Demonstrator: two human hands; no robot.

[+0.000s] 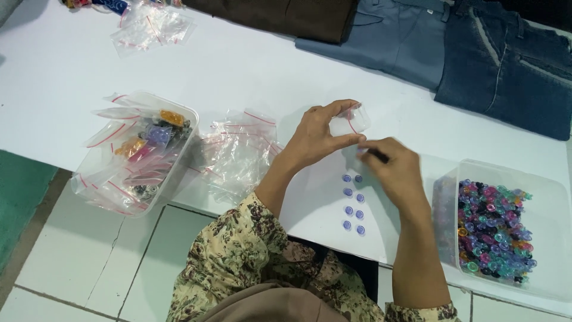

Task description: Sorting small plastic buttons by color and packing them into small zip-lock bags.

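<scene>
My left hand [316,134] pinches a small clear zip bag [353,121] with a red seal line, holding it up over the white table [250,71]. My right hand [396,170] is right beside it, fingertips at the bag's lower edge, with a thin dark object sticking out between the fingers. Below the hands, several small purple rings [353,203] lie in two short columns on the table.
A clear tub [539,191] of mixed coloured rings stands at the right. Another clear tub [179,116] at the left holds filled zip bags. Empty zip bags [238,149] lie between, more bags [152,27] at the far left. Folded jeans [506,65] and dark cloth lie along the far edge.
</scene>
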